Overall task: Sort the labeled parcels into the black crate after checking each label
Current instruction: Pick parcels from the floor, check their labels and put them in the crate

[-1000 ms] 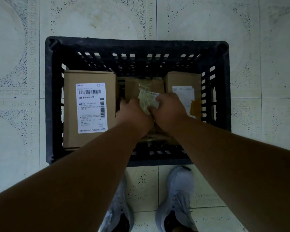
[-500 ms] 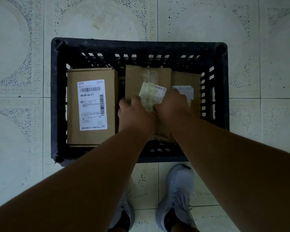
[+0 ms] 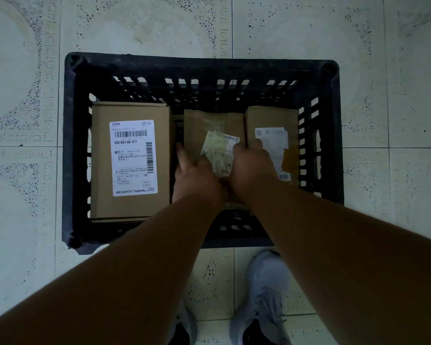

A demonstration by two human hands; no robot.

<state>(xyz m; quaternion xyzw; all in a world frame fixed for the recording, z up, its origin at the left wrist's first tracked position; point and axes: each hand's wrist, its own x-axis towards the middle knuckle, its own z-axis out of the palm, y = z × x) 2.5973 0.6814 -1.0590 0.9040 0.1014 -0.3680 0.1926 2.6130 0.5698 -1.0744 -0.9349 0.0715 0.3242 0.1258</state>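
Here I have both hands down in the black crate (image 3: pixel 75 145), on the middle parcel (image 3: pixel 209 125), a brown cardboard box that sits between 2 others. My left hand (image 3: pixel 194 178) lies along its left edge, fingers fairly straight and reaching into the gap beside it; my right hand (image 3: pixel 253 165) curls over its right edge, fingertips hooked at the seam with the right parcel (image 3: pixel 271 118). Whether either thumb is under the box I cannot tell.

The box looks stiff and light enough for 2 hands, I judge, with firm edges that suit a grip on opposite sides. Its top carries clear tape and a crumpled label (image 3: pixel 219 150), glossy and probably slick, so I would keep my fingers on bare cardboard and off the label, which could tear or peel.

To the left lies the left parcel (image 3: pixel 132 210), larger, flat, with a clean white shipping label (image 3: pixel 133 158) facing up. The right parcel sits tight against the crate's right wall, with its own label and a patch of yellow tape (image 3: pixel 290 158). The 3 boxes fill the width, so the gaps for my fingers are narrow and the neighbours could pinch knuckles or get nudged. The crate stands on a tiled floor (image 3: pixel 23 220), with my grey shoes (image 3: pixel 266 295) at the near side.
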